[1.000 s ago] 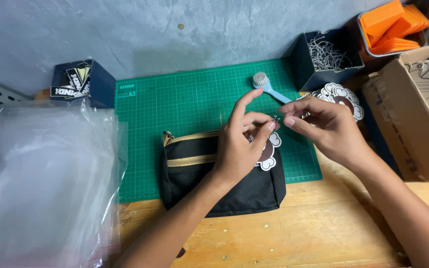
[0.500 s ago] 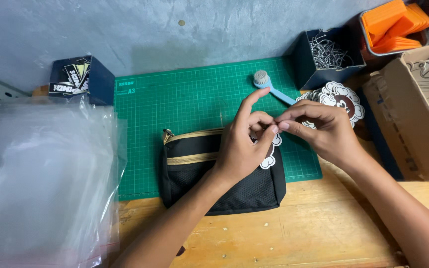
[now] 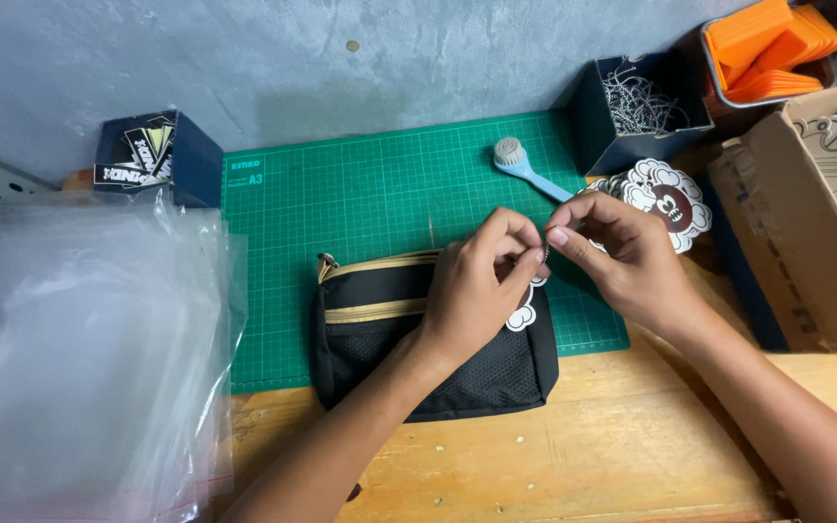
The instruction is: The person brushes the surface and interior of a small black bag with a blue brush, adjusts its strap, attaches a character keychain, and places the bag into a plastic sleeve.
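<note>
Left hand [image 3: 477,291] and right hand [image 3: 622,257], fingertips pinched together.

Between my fingertips [image 3: 556,235] something sat too small to tell. My left hand [image 3: 481,291] hid most of the white tag [image 3: 520,316] beneath the pinch; the frame's right edge cut the cardboard box [image 3: 816,223].

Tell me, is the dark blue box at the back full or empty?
Not empty. The open-topped dark blue box holds a tangle of thin silvery chains.
</note>
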